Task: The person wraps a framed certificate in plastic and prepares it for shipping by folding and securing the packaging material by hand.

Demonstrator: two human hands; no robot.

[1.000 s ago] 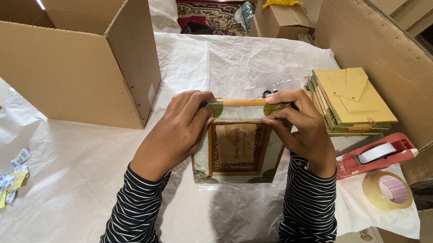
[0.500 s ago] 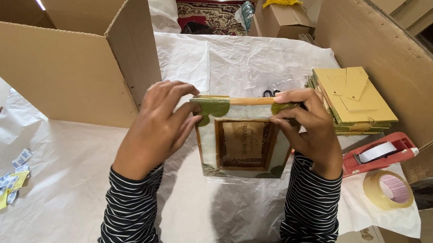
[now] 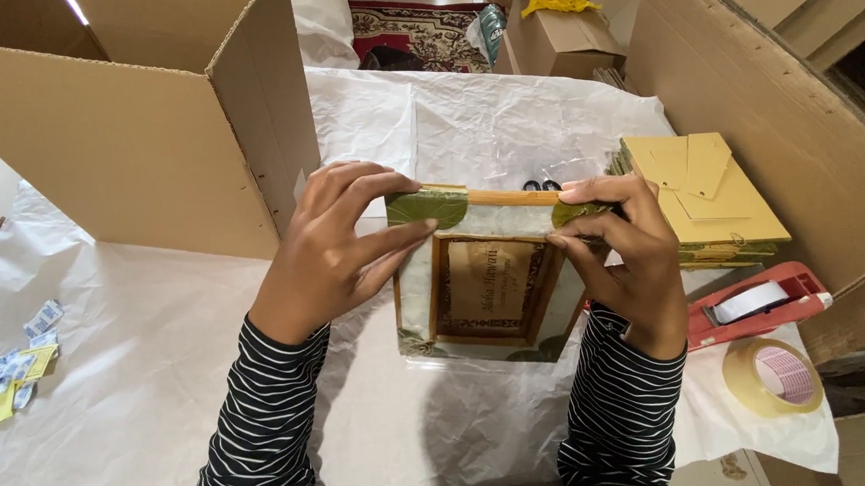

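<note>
Since the earlier frames, the left hand [image 3: 338, 249] had moved off the top edge and spread wider over the left side of the flat rectangular package with a brown framed label and green leaf prints [image 3: 485, 285], and the package had been lifted and tilted more upright, so its printed face turned toward the camera. The right hand [image 3: 624, 261] had stayed at the upper right corner. In my judgement, this meant the package was being raised and squared for handling, not laid down flat.

Both hands were closed on the package: the left fingers lay across its left edge with the thumb near the top left leaf, and the right fingers pinched the top right corner. The package stood between the two hands, above the white crumpled paper covering the table [image 3: 140, 371], in front of the person.

The package looked thin and stiff, with a light wooden-coloured strip along the top and a glossy wrap that reflected light.

Near it were a large open brown cardboard box [image 3: 145, 130] on the left, a stack of flat yellow folded cartons [image 3: 705, 196] on the right, a red tape dispenser [image 3: 756, 303] and a roll of tan tape [image 3: 773, 377].
</note>
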